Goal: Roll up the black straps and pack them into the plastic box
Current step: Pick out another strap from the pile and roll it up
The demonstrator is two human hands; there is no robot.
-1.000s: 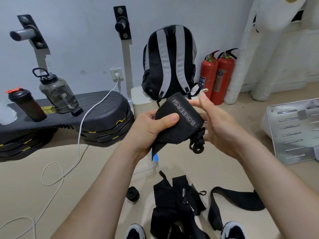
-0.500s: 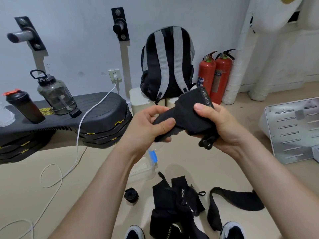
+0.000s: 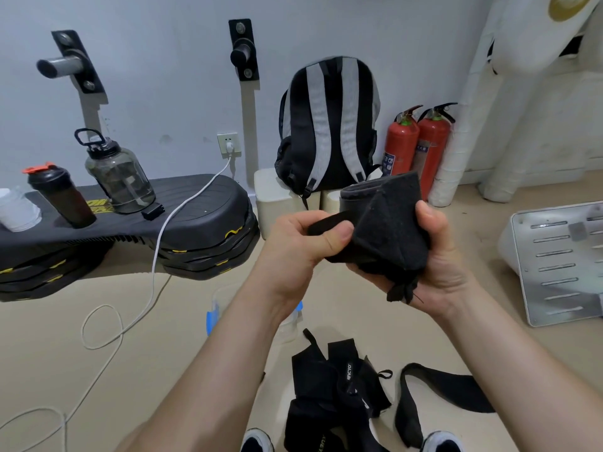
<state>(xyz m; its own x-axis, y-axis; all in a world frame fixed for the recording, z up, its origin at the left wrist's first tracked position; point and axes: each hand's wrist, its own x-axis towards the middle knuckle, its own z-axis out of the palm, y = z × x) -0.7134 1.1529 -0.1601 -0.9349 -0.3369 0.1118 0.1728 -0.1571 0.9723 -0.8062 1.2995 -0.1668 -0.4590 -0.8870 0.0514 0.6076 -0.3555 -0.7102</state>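
Black strap point(image 3: 388, 230) midair, well above floor point(image 3: 352, 309)

Even, soft indoor light, faint shadows under the hands point(image 3: 303, 243); sharp centre, wide-angle bending at the edges, no glare.

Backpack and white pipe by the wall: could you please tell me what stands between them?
Two red extinguishers stand between backpack and pipe, in the head view.

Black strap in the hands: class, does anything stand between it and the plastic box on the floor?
Nothing visible except the person's own left forearm, which crosses over the plastic box. Left hand and right hand grip the black strap above it.
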